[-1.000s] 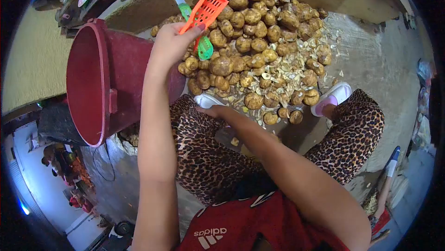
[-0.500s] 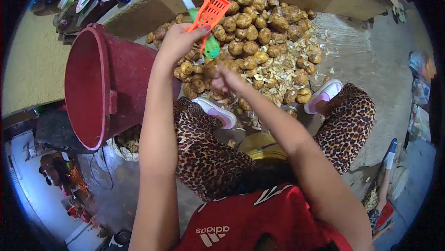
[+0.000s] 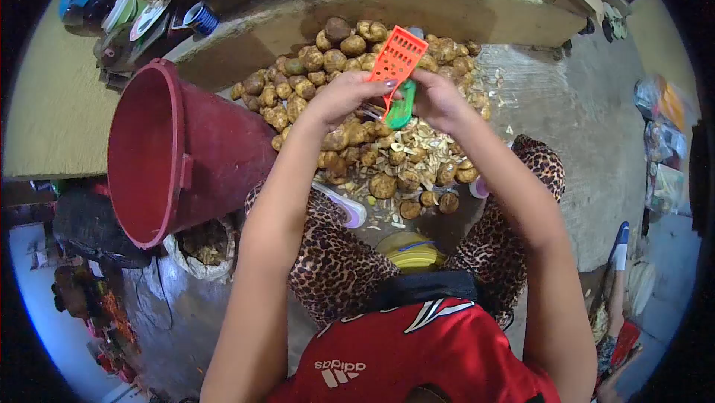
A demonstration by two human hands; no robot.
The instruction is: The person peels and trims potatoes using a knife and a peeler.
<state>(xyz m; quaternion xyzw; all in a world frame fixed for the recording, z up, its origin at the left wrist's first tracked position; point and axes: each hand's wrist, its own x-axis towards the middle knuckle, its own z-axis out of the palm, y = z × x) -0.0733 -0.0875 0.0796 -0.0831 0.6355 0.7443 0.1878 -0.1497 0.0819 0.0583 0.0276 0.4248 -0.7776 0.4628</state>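
Both my hands are in front of me above a heap of brown potatoes (image 3: 339, 68). My left hand (image 3: 342, 101) is closed on an orange plastic grater (image 3: 398, 56) with rows of slots, its thumb pressed on the lower part. Just behind the grater is a green-handled knife (image 3: 402, 107), its handle pointing down toward me; a bit of pale blade shows past the grater's top corner. My right hand (image 3: 441, 103) is closed at the green handle, fingers partly hidden behind it. Pale peelings (image 3: 417, 142) lie among the potatoes below.
A large dark-red bucket (image 3: 223, 153) lies tipped on my left, beside a sack (image 3: 205, 254). A low wall (image 3: 447, 8) runs behind the heap. A yellow round container (image 3: 413, 252) sits between my legs. Bagged items (image 3: 666, 142) are at far right.
My left hand has moved right with the grater and the knife. My right hand has come up from the potatoes to the green handle. The view has shifted.
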